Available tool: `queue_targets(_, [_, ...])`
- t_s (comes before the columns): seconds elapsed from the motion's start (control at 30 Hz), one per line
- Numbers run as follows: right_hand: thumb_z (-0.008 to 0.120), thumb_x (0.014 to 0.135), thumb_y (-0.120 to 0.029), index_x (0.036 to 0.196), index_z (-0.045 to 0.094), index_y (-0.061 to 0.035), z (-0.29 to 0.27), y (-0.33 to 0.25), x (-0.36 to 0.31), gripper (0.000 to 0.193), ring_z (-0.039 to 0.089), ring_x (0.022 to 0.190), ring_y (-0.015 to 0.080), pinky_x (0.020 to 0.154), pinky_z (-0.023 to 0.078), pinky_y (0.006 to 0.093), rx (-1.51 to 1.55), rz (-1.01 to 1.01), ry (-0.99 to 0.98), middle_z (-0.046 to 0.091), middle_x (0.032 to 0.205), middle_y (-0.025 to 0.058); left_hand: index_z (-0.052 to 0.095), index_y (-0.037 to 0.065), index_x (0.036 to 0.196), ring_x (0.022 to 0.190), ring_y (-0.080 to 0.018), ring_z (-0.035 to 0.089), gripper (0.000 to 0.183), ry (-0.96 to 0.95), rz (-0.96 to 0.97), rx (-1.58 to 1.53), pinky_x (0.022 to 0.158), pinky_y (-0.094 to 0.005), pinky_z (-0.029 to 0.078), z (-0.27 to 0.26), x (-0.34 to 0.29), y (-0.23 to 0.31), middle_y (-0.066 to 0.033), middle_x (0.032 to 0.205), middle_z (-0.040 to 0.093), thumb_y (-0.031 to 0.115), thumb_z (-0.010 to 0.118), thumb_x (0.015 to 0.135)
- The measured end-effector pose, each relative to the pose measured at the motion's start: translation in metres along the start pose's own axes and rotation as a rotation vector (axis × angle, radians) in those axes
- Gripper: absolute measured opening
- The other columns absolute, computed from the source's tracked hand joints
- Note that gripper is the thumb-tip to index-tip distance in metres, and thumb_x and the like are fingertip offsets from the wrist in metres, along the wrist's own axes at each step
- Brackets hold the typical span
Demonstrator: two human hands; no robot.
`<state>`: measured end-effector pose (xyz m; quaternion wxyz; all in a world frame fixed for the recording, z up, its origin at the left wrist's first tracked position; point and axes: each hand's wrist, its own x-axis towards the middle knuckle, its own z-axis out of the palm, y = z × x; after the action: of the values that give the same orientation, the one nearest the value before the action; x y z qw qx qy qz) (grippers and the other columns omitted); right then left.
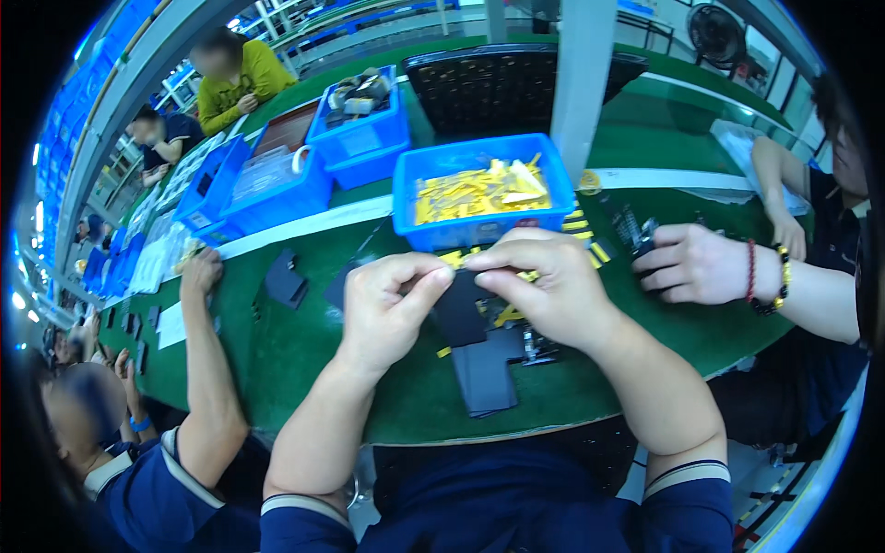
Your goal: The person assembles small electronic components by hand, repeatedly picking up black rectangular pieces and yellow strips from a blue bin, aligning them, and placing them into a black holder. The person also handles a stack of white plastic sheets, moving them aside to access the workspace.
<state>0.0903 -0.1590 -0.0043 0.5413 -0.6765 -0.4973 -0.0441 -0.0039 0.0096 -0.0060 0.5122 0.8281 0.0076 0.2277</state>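
My left hand [392, 300] has thumb and forefinger pinched together at the upper left corner of a flat black piece [459, 311]. Close beside it, my right hand [548, 281] is also closed in a pinch near the same piece's upper edge. What lies between the fingertips is too small to make out, and I cannot tell whether the black piece is held or resting. Below it, a fanned stack of flat dark grey pieces [486, 373] lies near the table edge. Yellow strips [510, 316] are partly hidden behind my right hand.
Beyond my hands stands a blue bin [403, 207] of yellow scraps. More blue bins [277, 198] line the left side of the green table [304, 369]. A co-worker's hand [687, 263] works at the right; another co-worker's arm [210, 369] reaches in at left. A grey post [581, 92] rises behind.
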Motion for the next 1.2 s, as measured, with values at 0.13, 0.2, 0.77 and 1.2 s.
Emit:
queue_targets(0.13, [0.064,0.074,-0.002,0.085,0.067,-0.0009,0.003,0.001,0.000,0.011,0.063,0.070,0.0253,0.065,0.049,0.0320,0.060,0.052,0.082,0.064,0.078,0.0139,0.068,0.000,0.083,0.056,-0.0057,0.053,0.011,0.017,-0.095,-0.131,0.050,-0.0201,0.041,0.001,0.002,0.000,-0.0010,0.067,0.061,0.011,0.065,0.082])
queue_targets(0.2, [0.066,0.076,-0.004,0.088,0.068,-0.0028,0.003,0.003,-0.002,0.012,0.063,0.073,0.0191,0.067,0.049,0.0286,0.067,0.098,0.107,0.065,0.079,0.0095,0.067,0.000,0.088,0.056,-0.0052,0.052,0.013,-0.014,-0.146,-0.207,0.049,-0.0189,0.042,-0.001,0.005,-0.004,-0.0012,0.070,0.061,0.011,0.064,0.083])
queue_targets(0.77, [0.061,0.078,-0.004,0.080,0.060,0.0002,0.007,0.006,-0.003,0.005,0.061,0.073,0.0242,0.065,0.047,0.0329,0.112,0.055,0.177,0.061,0.077,0.0116,0.064,-0.003,0.088,0.065,-0.0088,0.055,0.019,-0.052,-0.094,-0.265,0.060,-0.0212,0.043,-0.015,0.009,-0.011,-0.0043,0.076,0.061,0.015,0.063,0.084])
queue_targets(1.2, [0.061,0.076,-0.002,0.080,0.060,-0.0001,0.009,0.006,-0.005,0.005,0.060,0.077,0.0295,0.069,0.047,0.0367,0.070,-0.079,0.170,0.061,0.080,0.0128,0.064,-0.005,0.082,0.066,-0.0106,0.052,0.013,-0.196,-0.059,-0.123,0.060,-0.0222,0.039,-0.023,0.008,-0.001,-0.0056,0.075,0.058,0.007,0.066,0.078])
